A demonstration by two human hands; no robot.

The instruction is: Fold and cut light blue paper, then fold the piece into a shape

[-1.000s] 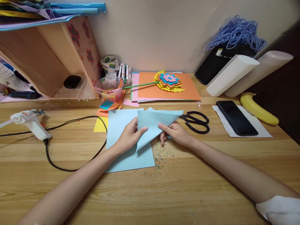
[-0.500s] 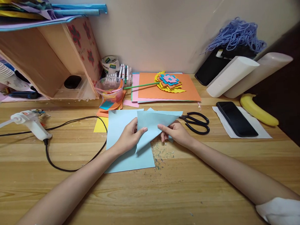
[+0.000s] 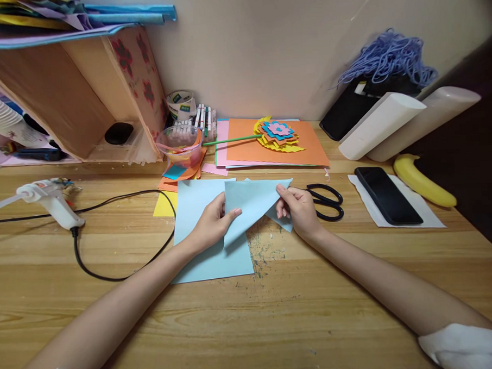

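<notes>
A folded triangle of light blue paper [image 3: 249,206] is held up between both hands. My left hand [image 3: 213,221] grips its left side, thumb on the front and fingers behind. At the right corner, my right hand [image 3: 300,209] pinches the paper between thumb and fingers. Beneath lies a larger light blue sheet [image 3: 217,264] flat on the table. Another light blue piece [image 3: 281,222] shows partly under the right hand. Black-handled scissors [image 3: 328,202] lie just right of that hand, their blades hidden.
A glue gun [image 3: 53,204] with a looping black cord stands at left. Behind are a plastic bowl [image 3: 181,149] of scraps and a paper flower [image 3: 278,134] on orange sheets. To the right lie a phone [image 3: 387,194] and a banana [image 3: 425,181].
My right hand has shifted slightly right and its thumb has moved up to the triangle's right corner. The left hand has stayed in place.
</notes>
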